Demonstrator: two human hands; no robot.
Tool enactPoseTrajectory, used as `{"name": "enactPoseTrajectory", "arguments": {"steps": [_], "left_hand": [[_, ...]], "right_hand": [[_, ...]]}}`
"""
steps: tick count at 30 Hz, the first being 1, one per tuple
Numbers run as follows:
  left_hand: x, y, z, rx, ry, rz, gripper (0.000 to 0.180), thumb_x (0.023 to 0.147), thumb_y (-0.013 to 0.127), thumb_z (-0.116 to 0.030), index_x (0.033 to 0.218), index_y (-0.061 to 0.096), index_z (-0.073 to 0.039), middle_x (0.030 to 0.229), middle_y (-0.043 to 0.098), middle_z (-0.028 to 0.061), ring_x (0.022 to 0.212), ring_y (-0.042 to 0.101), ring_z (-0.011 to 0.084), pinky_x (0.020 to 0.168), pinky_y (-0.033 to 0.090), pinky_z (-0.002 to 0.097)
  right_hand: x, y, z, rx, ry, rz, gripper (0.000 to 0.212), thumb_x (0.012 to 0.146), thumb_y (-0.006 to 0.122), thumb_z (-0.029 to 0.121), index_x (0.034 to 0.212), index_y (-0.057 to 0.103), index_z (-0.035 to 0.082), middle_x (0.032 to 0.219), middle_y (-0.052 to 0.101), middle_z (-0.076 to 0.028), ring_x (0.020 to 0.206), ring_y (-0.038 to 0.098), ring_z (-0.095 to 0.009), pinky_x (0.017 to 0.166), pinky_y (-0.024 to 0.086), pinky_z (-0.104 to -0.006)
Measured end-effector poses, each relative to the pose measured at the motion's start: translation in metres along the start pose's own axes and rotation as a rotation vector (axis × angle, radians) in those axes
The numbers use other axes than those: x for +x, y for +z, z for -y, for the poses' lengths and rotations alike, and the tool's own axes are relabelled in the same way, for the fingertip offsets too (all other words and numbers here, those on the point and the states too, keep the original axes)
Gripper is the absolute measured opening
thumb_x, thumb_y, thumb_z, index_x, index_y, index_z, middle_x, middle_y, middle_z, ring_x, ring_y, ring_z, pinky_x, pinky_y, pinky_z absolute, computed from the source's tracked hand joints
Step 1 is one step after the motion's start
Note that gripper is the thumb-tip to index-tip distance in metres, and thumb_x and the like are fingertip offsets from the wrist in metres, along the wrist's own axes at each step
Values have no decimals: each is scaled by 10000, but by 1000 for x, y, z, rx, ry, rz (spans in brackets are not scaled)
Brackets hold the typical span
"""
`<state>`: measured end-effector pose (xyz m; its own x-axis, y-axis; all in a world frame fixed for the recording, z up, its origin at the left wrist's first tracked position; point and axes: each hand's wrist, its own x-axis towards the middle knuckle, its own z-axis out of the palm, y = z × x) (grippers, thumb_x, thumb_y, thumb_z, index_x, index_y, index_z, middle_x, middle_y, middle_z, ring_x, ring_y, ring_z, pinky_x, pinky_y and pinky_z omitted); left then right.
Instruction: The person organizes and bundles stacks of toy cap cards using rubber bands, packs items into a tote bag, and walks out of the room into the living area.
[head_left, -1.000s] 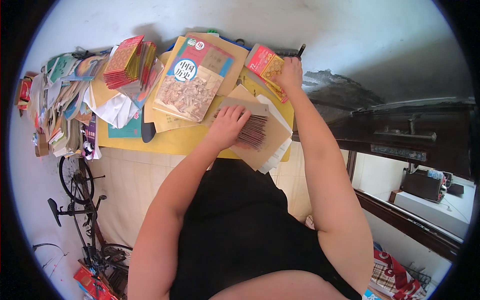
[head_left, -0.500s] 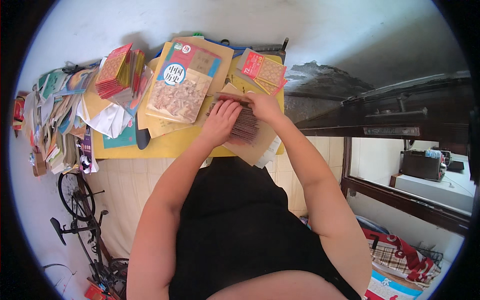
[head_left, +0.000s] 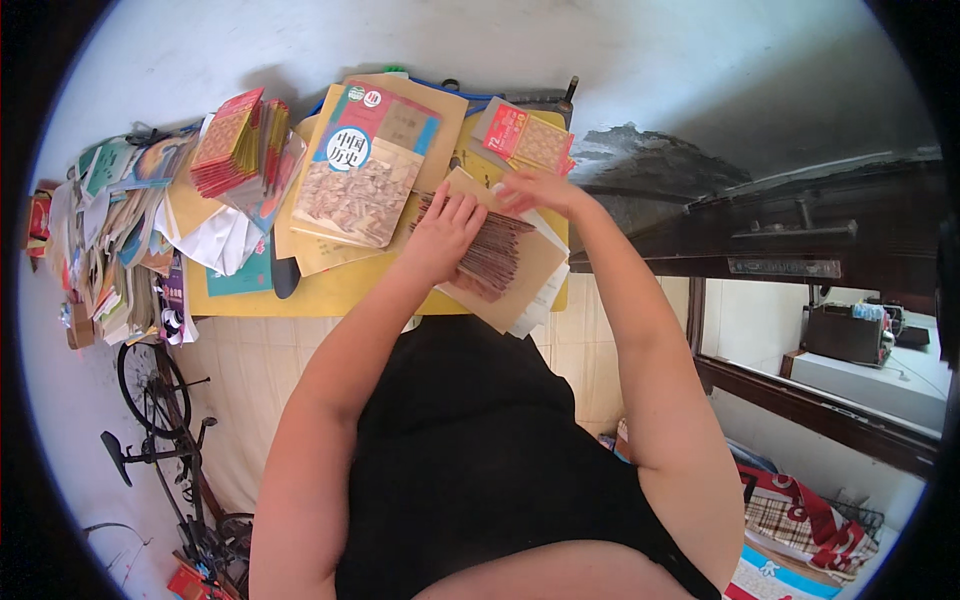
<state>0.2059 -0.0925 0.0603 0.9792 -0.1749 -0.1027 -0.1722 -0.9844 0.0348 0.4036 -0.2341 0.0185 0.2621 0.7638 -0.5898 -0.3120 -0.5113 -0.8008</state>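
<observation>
Left hand (head_left: 447, 232): laid flat, fingers spread, on the fanned stack of reddish-brown cards (head_left: 490, 255).
Right hand (head_left: 535, 190): fingers bent down at the stack's far edge (grip cannot be told).
Stack: rested on tan paper (head_left: 520, 280) on the yellow table (head_left: 330, 295), beside a large book (head_left: 362, 170).

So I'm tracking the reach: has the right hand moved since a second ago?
Yes. The right hand has come back from the red patterned packet at the table's far edge toward the fanned brown stack, which the left hand presses.

A fanned stack of thin reddish-brown sticks (head_left: 492, 250) lies flat on tan paper (head_left: 525, 290) at the yellow bench's (head_left: 330, 297) near edge.
</observation>
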Motion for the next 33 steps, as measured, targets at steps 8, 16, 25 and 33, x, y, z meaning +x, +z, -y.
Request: {"name": "enactPoseTrajectory", "arguments": {"steps": [8,16,25,33], "left_hand": [[-3,2,-4,-64,3,-25,1033,454,856,-322,1300,347,-20,1251,427,139,1231,375,293,1101,215,453],[-8,11,-3,-65,-18,-123,1034,454,860,-349,1297,348,-41,1241,435,127,1218,386,276,1085,236,432],[-6,12,-2,-84,-13,-103,1072,431,867,-397,1294,343,-37,1243,431,130,1220,385,281,1082,237,432],[-10,16,0,-44,8,-124,1073,425,871,-382,1292,344,-32,1242,433,129,1210,393,280,1077,242,431]], "right_hand": [[60,-64,10,-1103,-370,-912,608,670,747,309,1145,558,-19,1121,588,-197,1045,565,-334,908,457,-395],[39,-29,32,-1106,221,-722,827,522,830,461,1126,550,-30,1108,585,-196,1068,550,-341,907,462,-384],[29,-16,22,-930,182,-736,787,493,859,412,1063,560,-39,1074,622,-200,987,618,-317,846,485,-382],[-30,18,74,-882,74,-695,515,626,788,346,994,591,45,957,662,-155,926,629,-316,794,485,-400]]}}
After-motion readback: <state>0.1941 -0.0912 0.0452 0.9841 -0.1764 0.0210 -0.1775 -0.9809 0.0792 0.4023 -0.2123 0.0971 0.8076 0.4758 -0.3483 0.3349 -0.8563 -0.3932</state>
